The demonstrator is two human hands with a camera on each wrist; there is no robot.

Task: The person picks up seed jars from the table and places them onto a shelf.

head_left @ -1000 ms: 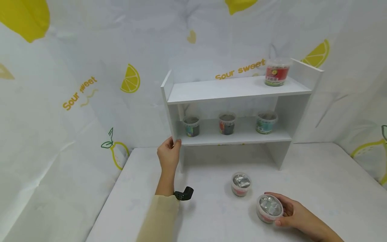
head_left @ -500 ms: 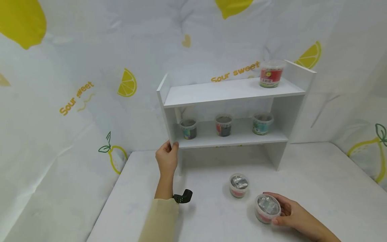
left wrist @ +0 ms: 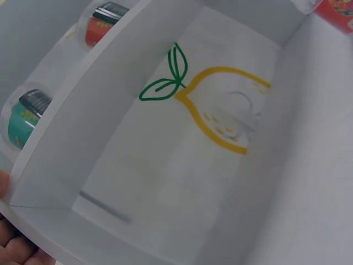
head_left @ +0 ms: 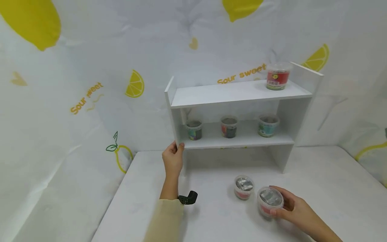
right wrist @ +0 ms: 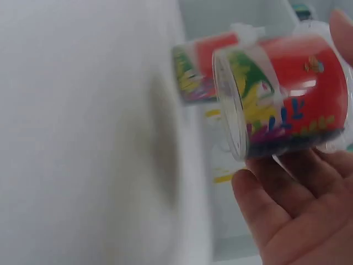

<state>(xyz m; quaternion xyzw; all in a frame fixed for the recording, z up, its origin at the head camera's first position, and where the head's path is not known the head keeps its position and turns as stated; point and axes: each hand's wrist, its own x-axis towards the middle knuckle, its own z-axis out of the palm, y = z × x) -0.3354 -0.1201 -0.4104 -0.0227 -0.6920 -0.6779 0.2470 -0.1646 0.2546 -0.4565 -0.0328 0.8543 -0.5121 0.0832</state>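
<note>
My right hand (head_left: 294,210) holds a clear plastic tub (head_left: 270,200) with fingers and thumb round its side. In the right wrist view the tub (right wrist: 298,94) shows a red printed label, and its bottom rim stands off the white tabletop. A similar tub (head_left: 243,188) with a silvery packet under its lid sits just left of it. My left hand (head_left: 173,159) grips the left side panel of a white two-tier shelf (head_left: 223,94), thumb at the front edge. In the left wrist view only part of the left hand (left wrist: 22,248) shows at the panel.
On the shelf's middle board stand three tubs: a dark one (head_left: 194,130) left, a red-and-dark one (head_left: 228,127) centre and a teal one (head_left: 267,126) right. A red-labelled tub (head_left: 277,77) stands at the top right. A lemon-print cloth (head_left: 99,50) hangs behind the table (head_left: 211,218).
My right hand has raised the tub and brought it a little nearer the other tub on the table. The left hand stays on the shelf panel; the head view has shifted slightly.
</note>
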